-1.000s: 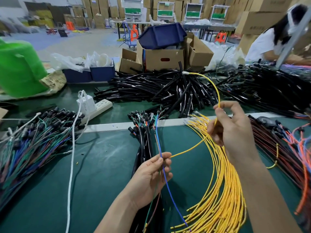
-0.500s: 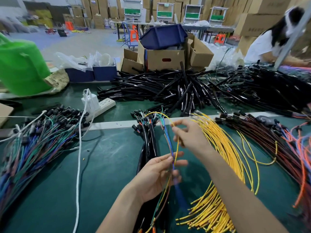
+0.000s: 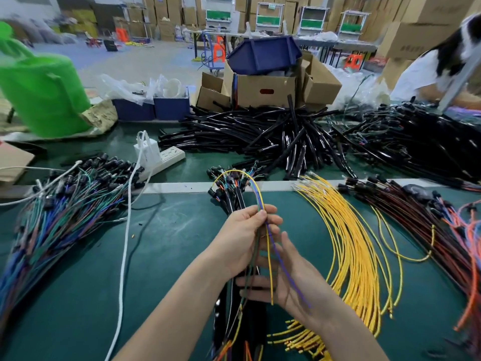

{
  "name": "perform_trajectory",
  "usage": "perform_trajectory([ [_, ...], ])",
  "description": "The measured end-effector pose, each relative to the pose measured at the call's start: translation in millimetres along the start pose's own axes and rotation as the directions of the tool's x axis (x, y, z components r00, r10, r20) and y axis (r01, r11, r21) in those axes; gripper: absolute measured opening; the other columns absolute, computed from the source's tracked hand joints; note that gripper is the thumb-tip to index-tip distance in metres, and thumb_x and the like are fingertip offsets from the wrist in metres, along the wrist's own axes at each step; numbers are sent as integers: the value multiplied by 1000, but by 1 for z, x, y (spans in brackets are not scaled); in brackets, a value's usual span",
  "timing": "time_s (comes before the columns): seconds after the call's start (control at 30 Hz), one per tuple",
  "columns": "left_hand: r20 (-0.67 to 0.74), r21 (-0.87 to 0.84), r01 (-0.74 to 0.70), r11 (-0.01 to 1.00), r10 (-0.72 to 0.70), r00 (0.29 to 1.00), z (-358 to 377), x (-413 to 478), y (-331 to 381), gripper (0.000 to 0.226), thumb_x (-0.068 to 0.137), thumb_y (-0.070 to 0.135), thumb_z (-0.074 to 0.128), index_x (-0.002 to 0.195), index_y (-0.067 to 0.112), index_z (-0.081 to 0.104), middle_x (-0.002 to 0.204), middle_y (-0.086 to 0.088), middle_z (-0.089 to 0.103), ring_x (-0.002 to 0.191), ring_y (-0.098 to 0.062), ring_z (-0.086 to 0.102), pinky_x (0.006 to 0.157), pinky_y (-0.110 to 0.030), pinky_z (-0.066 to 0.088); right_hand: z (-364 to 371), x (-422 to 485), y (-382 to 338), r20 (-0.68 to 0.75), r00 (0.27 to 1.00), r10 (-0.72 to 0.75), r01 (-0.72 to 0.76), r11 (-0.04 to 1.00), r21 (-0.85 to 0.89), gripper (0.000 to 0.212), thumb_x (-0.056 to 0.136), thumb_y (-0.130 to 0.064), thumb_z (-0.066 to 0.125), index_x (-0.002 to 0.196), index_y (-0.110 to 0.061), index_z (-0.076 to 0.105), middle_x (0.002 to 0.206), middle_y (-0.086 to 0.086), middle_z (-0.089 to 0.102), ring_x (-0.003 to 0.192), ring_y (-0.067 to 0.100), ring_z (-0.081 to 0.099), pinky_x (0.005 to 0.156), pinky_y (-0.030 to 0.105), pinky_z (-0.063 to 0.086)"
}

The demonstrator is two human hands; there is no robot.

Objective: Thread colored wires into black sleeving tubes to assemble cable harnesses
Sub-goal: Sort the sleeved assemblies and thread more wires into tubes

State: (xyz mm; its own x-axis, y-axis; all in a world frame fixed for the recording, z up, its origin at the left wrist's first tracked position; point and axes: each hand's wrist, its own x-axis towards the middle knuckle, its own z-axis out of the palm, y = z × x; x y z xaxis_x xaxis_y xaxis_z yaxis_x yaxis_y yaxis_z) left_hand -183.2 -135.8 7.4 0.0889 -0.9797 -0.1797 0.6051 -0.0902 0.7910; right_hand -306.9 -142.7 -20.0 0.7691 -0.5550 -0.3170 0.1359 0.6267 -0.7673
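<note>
Yellow wire (image 3: 270,277) and blue wire (image 3: 289,278) run roughly near-far above the surface (image 3: 169,243). Beyond our grip the yellow one arches over the connector heads of the black sleeved bundle (image 3: 235,201). The free ends point back toward us, and the blue one slants right. The sleeved bundle lies under both, long axis also near-far, heads toward the pale strip (image 3: 182,187) crossing the surface.

Room: there is bare green mat left of the bundle, out to the white cord (image 3: 124,256). The right side is hemmed in by the yellow wire fan (image 3: 348,243), just beside our right forearm. A multicolour harness pile (image 3: 65,204) sits at the left edge and a red-brown pile (image 3: 416,225) at the right. Black sleeving tubes (image 3: 260,136) are heaped beyond the strip.

Our left hand (image 3: 239,241) pinches yellow and blue together, thumb against curled fingers, above the bundle. Our right hand (image 3: 296,280) is spread, palm toward us, fingers straight and pointing left. Both wires lie across it, and its fingers aren't closed round them.
</note>
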Motion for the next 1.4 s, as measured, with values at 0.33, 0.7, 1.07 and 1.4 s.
perform_trajectory([
  [0.33,-40,147,17,989,-11,999,-23,-21,-4,19,100,6,38,95,3,56,70,-6,68,52,-11,59,56,-22,53,13,-22,30,38,998,49,-39,972,-232,37,84,-27,55,108,-2,66,86,15,71,72,22,68,61,28,56],
  [0.7,44,184,217,959,-228,973,-43,-42,-17,14,94,12,47,98,2,56,87,-15,72,67,-19,70,70,-35,60,12,-36,31,205,955,215,-101,885,-455,13,96,-17,54,90,-16,66,89,10,69,75,17,65,68,24,53],
  [1.07,-52,73,199,977,-196,979,-49,-39,-22,27,78,18,60,102,5,64,76,-7,71,57,-10,67,49,-20,54,34,-30,33,30,980,199,-157,848,-506,7,91,-18,63,85,-16,65,69,3,68,61,16,67,52,23,55],
  [1.4,-7,-39,176,984,-177,984,-50,-36,-19,24,78,19,61,97,6,69,72,-4,69,52,-8,64,46,-18,53,34,-31,28,150,977,150,-73,902,-425,6,91,-17,63,86,-14,65,79,11,70,70,19,68,59,22,54],
])
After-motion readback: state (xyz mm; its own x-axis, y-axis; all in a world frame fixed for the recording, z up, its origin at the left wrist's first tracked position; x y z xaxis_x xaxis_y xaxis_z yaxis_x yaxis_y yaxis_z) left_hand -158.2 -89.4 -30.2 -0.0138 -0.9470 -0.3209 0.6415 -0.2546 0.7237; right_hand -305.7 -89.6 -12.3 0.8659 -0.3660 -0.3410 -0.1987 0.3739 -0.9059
